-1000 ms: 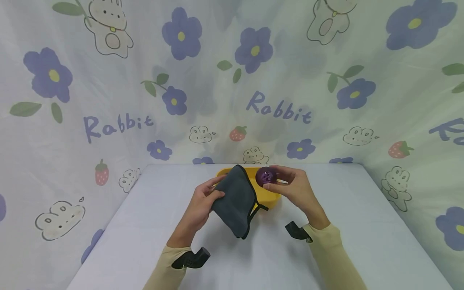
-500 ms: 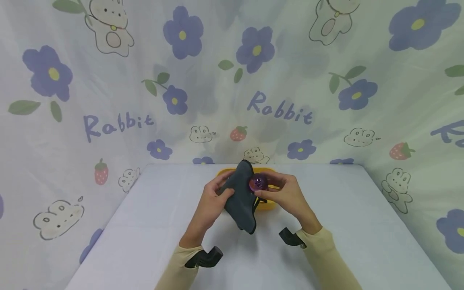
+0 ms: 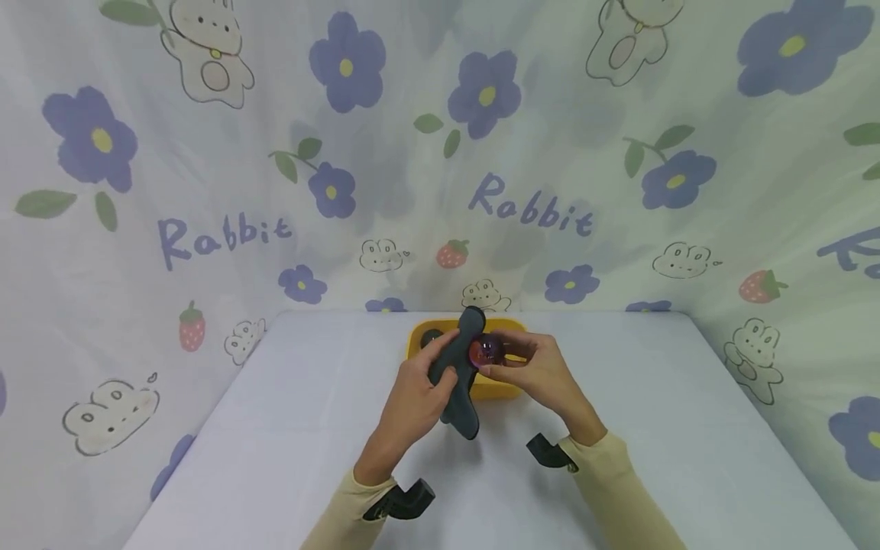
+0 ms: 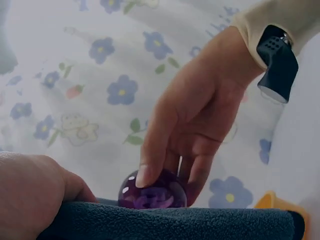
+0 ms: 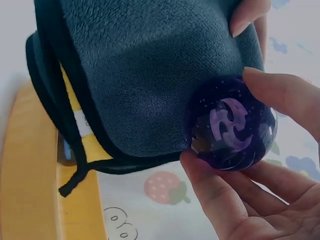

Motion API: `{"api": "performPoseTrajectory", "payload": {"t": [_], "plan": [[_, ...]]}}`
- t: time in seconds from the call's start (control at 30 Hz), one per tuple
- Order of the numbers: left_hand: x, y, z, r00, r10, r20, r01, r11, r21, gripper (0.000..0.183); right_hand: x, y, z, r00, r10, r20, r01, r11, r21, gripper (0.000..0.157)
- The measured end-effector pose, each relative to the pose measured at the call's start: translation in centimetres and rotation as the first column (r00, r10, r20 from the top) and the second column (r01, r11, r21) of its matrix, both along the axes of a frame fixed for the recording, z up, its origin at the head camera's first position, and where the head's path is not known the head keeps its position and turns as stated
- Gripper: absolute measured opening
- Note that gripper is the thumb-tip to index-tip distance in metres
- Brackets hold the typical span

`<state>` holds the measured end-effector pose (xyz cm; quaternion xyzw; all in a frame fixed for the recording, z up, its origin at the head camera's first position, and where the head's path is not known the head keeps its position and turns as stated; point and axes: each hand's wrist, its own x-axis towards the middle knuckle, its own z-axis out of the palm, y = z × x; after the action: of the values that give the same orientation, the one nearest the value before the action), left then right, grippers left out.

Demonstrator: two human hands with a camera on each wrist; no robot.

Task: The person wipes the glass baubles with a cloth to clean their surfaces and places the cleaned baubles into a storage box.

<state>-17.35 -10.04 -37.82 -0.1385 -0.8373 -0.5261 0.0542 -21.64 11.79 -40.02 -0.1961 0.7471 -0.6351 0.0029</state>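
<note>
Currently, the left hand (image 3: 412,391) grips a grey-blue cloth (image 5: 135,100), while the right hand (image 3: 543,370) pinches 1 purple ball (image 5: 230,125) against that cloth, near a yellow bin (image 3: 498,391) on the table (image 3: 309,412).

One left hand (image 3: 415,399), one right hand (image 3: 539,376), one purple ball (image 5: 232,122), one grey-blue cloth (image 5: 140,100) and one yellow tray (image 3: 505,391) are counted. In the tray, at least one dark round object (image 3: 430,337) is seen. Two black wrist devices (image 3: 406,502) (image 3: 548,451), two beige sleeves (image 3: 351,516) (image 3: 624,489) and one white table (image 3: 289,435) are listed. In the head view, three printed strawberries (image 3: 192,328) (image 3: 451,255) (image 3: 760,287) are tallied.
</note>
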Motion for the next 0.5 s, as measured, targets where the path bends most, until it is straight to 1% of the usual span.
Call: {"api": "performPoseTrajectory", "payload": {"t": [0.1, 0.2, 0.27, 0.37, 0.5], "plan": [[0.23, 0.15, -0.24, 0.997, 0.004, -0.071, -0.008, 0.998, -0.060, 0.053, 0.23, -0.24, -0.22, 1.000, 0.020, 0.006, -0.020, 1.000, 0.023, 0.053], [0.32, 0.25, -0.46, 0.988, -0.006, -0.151, -0.013, 0.992, -0.125, 0.053, 0.43, -0.47, -0.31, 0.999, 0.035, 0.001, -0.035, 0.999, 0.039, 0.053], [0.31, 0.23, -0.55, 0.982, -0.019, -0.186, -0.009, 0.989, -0.150, 0.052, 0.52, -0.58, -0.28, 0.999, 0.047, -0.001, -0.047, 0.998, 0.043, 0.051], [0.15, 0.12, -0.57, 0.978, -0.038, -0.206, 0.002, 0.985, -0.173, 0.052, 0.63, -0.66, -0.10, 0.998, 0.060, -0.001, -0.060, 0.997, 0.044, 0.051], [-0.20, -0.15, -0.55, 0.979, -0.064, -0.195, 0.029, 0.983, -0.180, 0.052, 0.77, -0.66, 0.18, 0.997, 0.075, -0.016, -0.074, 0.995, 0.065, 0.054]]}}
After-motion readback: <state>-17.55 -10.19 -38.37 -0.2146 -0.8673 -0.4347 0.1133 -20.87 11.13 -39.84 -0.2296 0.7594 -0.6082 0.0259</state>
